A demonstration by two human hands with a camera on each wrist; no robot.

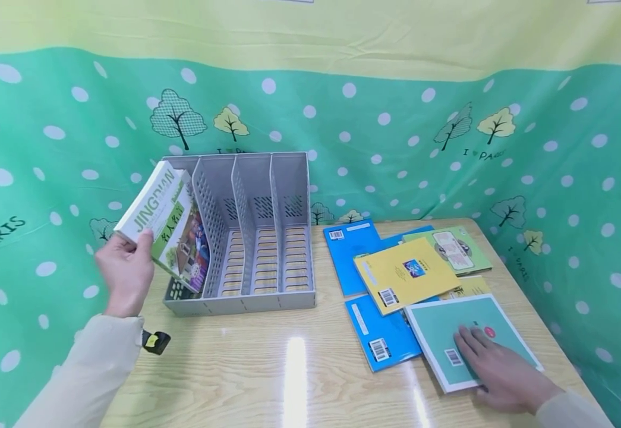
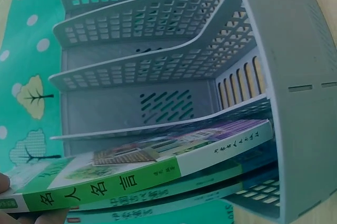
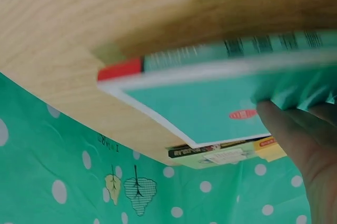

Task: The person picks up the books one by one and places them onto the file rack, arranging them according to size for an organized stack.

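Observation:
My left hand grips a thick white-and-green book, marked JINGDIAN, by its upper spine end. That book leans tilted in the leftmost compartment of a grey file rack. Its green spine shows in the left wrist view, with two more green-spined books beside it in the same compartment. On the right, my right hand lies with extended fingers on a teal, white-bordered book. The thumb is by the book's near edge, mostly hidden. In the right wrist view the fingers touch the teal cover.
Beyond the teal book lies a loose pile: a yellow book, blue books and a green book. The rack's other compartments, split by perforated dividers, show their slotted floors. A green dotted cloth hangs behind the wooden table.

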